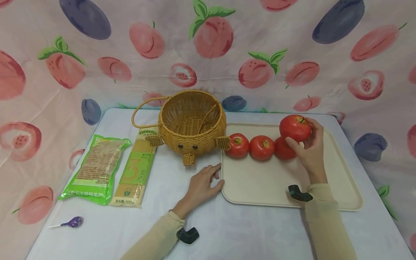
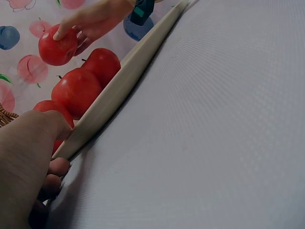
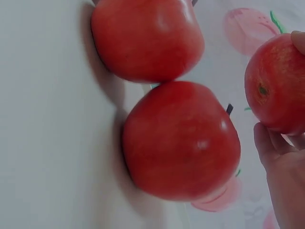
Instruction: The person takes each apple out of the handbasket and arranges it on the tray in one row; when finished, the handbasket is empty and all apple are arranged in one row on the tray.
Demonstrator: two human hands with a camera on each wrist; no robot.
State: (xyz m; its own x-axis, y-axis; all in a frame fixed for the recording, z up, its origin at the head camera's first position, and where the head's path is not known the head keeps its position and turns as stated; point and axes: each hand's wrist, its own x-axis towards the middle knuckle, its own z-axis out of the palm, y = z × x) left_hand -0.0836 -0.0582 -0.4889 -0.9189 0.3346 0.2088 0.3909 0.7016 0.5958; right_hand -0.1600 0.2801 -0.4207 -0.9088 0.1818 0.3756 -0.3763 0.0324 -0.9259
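Observation:
My right hand (image 1: 310,155) holds a red tomato (image 1: 295,128) between thumb and fingers, raised over the back part of the beige tray (image 1: 260,184). On the tray, beneath and left of it, three more tomatoes stand in a row: one at the left (image 1: 237,146), one in the middle (image 1: 261,147) and one at the right (image 1: 284,148), partly hidden by the held one. The right wrist view shows the held tomato (image 3: 279,86) beside two on the tray. My left hand (image 1: 202,185) rests at the tray's left rim, thumb and fingertips right at the edge.
A woven basket (image 1: 191,141) with an animal face and a handle stands left of the tray. Farther left lie a yellow-green pasta pack (image 1: 134,173) and a green-edged food bag (image 1: 97,166). A purple lollipop (image 1: 75,221) lies front left. Fruit-print cloth (image 1: 208,72) hangs behind.

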